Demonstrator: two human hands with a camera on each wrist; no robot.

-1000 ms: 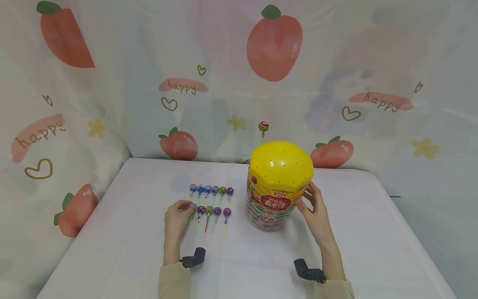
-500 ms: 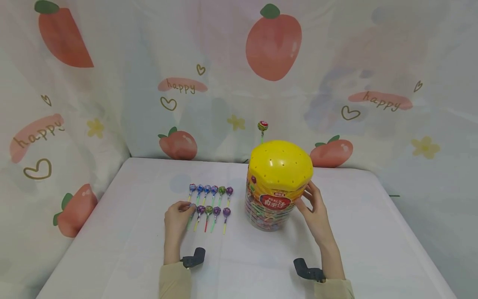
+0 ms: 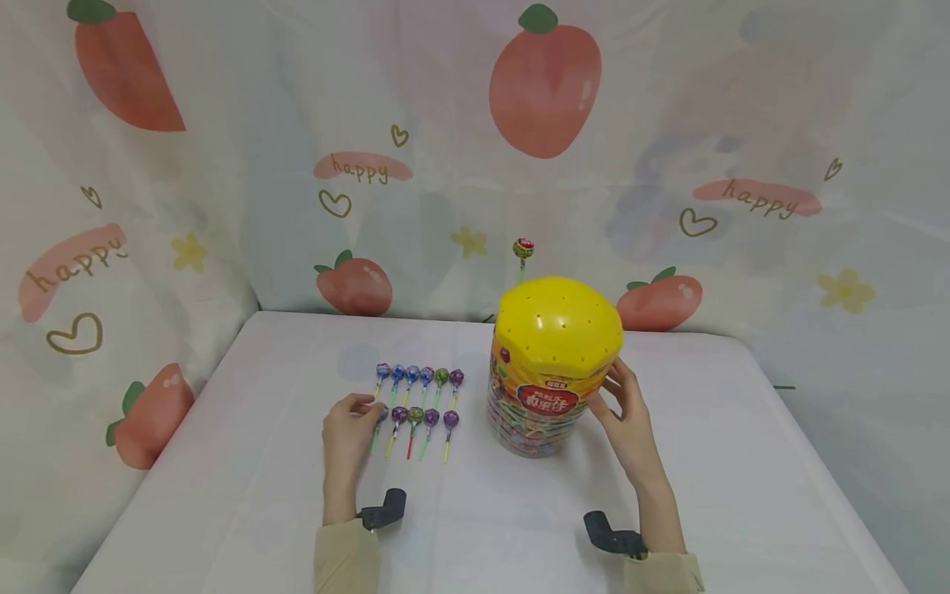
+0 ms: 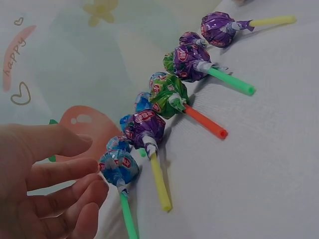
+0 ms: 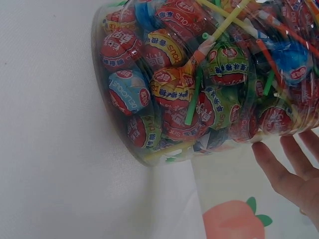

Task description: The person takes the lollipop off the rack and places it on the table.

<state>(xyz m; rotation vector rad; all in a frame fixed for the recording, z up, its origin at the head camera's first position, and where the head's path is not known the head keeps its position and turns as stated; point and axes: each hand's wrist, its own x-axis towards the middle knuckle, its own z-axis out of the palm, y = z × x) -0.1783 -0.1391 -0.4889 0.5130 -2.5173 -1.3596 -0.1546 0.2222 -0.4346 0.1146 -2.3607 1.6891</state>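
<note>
My left hand [image 3: 346, 429] is beside the leftmost lollipop [image 4: 119, 168] of the near row, a blue-wrapped one on a green stick. Its thumb and fingers stand apart, with fingertips right at the wrapper. Other lollipops lie to the right: purple ones, such as the one on a yellow stick [image 4: 146, 132], and a green one [image 4: 169, 95] on a red stick. With its fingertips, my right hand [image 3: 629, 429] touches the right side of a big clear jar [image 3: 530, 433] full of wrapped lollipops. A yellow lid [image 3: 558, 326] covers the jar.
Behind the near row lies a second row of lollipops, including a green one [image 3: 441, 376]. One lollipop [image 3: 523, 248] stands upright behind the jar. A white cloth covers the table [image 3: 245, 487], and a printed curtain [image 3: 445, 107] hangs behind it.
My left hand has drawn slightly left, its thumb and finger parting from the blue lollipop, whose head now shows more. The right hand and the jar stay in place.
</note>
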